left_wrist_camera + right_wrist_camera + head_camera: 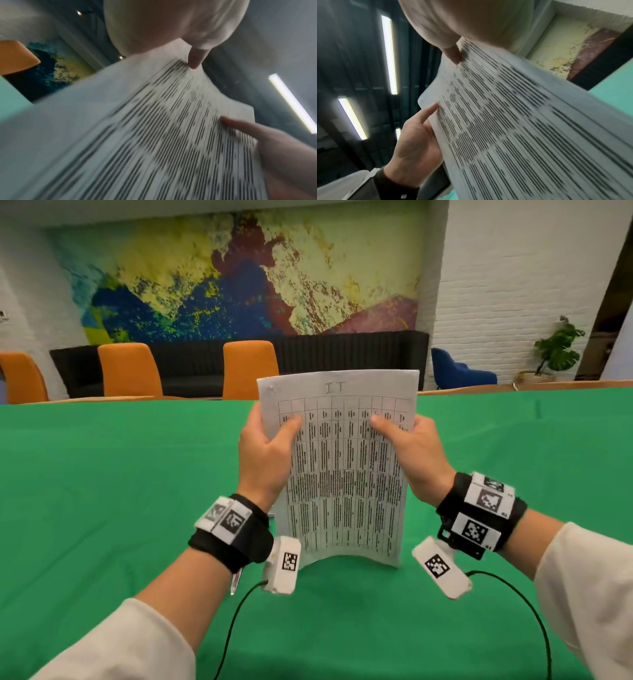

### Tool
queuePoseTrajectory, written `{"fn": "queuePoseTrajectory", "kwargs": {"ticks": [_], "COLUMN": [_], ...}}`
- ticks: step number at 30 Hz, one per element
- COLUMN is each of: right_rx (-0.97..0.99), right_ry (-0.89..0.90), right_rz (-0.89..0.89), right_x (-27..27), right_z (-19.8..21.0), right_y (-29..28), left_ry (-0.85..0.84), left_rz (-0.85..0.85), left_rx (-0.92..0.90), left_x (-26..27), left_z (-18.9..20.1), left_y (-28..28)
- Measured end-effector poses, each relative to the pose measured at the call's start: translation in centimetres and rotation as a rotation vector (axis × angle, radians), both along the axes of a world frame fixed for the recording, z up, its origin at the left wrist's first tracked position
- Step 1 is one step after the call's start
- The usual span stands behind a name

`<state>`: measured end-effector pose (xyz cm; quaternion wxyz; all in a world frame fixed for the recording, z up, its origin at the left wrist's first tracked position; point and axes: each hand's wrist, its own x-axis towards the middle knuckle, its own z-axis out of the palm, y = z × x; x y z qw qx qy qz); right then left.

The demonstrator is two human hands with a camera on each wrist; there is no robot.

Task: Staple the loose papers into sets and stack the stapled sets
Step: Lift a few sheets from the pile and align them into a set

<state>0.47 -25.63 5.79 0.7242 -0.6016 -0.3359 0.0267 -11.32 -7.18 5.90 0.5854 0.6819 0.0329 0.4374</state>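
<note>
Both hands (pixel 263 453) gripping upright papers (pixel 342 474)

The head view looks forward and down from above the papers (pixel 346 470), taking in both forearms, the green table (pixel 102 474) round the sheets and, beyond them, orange chairs (pixel 248 368) and the painted wall (pixel 239 275). The left wrist view sits very close below the papers (pixel 137 135), at their left edge, and looks up along the printed face toward the ceiling lights. The right wrist view sits just as close below the papers (pixel 522 128), at their right edge, also looking upward. All three views share the printed face of the papers; each wrist view also catches the thumb (pixel 195 59) of the opposite hand (pixel 414 148).
</note>
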Motion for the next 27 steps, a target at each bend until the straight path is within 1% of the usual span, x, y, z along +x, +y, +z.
{"fn": "queuePoseTrajectory", "kwargs": {"ticks": [2, 3, 8, 13, 19, 23, 25, 27], "right_rx": [-0.029, -0.029, 0.010, -0.111, -0.128, -0.276, -0.281, -0.289], "right_ry": [0.021, 0.017, -0.017, 0.009, -0.022, 0.018, 0.058, 0.078], "right_rz": [-0.004, 0.000, 0.051, -0.006, 0.019, -0.007, 0.020, 0.061], "right_x": [-0.2, -0.3, -0.2, 0.1, 0.4, 0.5, 0.8, 0.7], "right_z": [-1.1, -1.1, 0.1, -3.4, -2.7, -4.1, -3.9, -3.5], "right_y": [0.1, 0.1, -0.4, -0.2, -0.4, -0.7, -1.2, -1.9], "left_ry": [0.054, 0.055, 0.023, 0.160, 0.124, 0.244, 0.312, 0.446], "left_rz": [-0.016, -0.016, -0.019, -0.004, -0.027, -0.016, -0.048, -0.084], "left_rx": [-0.025, -0.040, -0.068, -0.047, -0.061, -0.057, -0.027, 0.059], "left_x": [-0.3, -0.2, -0.1, -0.3, -0.2, -0.4, -0.6, -1.3], "left_z": [-1.8, -2.1, -1.3, -4.2, -3.6, -5.7, -5.3, -4.0], "left_y": [-0.2, -0.2, 0.2, -0.2, 0.1, 0.3, 0.7, 1.6]}}
